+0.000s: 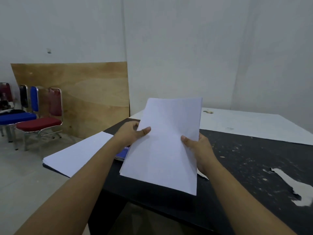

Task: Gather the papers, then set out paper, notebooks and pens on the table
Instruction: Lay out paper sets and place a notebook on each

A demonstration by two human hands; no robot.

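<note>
Item: sheaf of white papers (162, 146), thin, light, limp, apt to fan or slip, held tilted above the black tabletop (245, 160), left hand (131, 134) and right hand (197, 146) each closed on a side edge, thumbs on top; best gripped mid-edge.

You hold the white sheaf of paper (162, 145) above the black worktop (245, 160), left hand (131, 133) on its left edge, right hand (199, 148) on its right. A second white paper stack (76, 154) lies at the worktop's left corner. Between them a blue notebook (124, 152) peeks out. Red and blue padded chairs (36, 119) stand far left, before a leaning plywood board (88, 92).
</note>
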